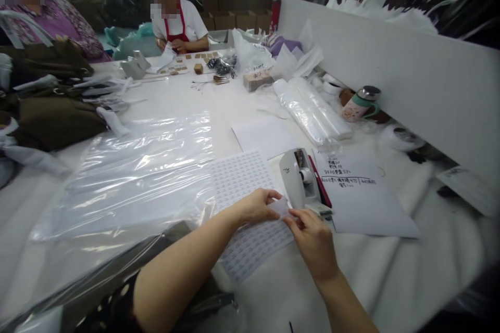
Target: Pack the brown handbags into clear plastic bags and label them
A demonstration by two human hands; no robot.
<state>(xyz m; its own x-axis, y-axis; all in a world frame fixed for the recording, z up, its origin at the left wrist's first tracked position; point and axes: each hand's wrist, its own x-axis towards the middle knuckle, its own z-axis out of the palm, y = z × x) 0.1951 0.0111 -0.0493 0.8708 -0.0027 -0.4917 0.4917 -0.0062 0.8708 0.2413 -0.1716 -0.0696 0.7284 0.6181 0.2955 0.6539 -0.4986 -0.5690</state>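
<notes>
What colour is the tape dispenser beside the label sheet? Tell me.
The plastic desktop tape dispenser is white, best seen in the head view.

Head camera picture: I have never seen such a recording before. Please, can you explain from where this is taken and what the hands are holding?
This picture comes from a camera worn on a person's head, looking down at their own arms. The left hand and the right hand together pinch a small white piece above a sheet of tiny printed labels. On the white table lie a clear plastic bag, a tape dispenser and a handwritten paper. Another person works at the far end.
</notes>
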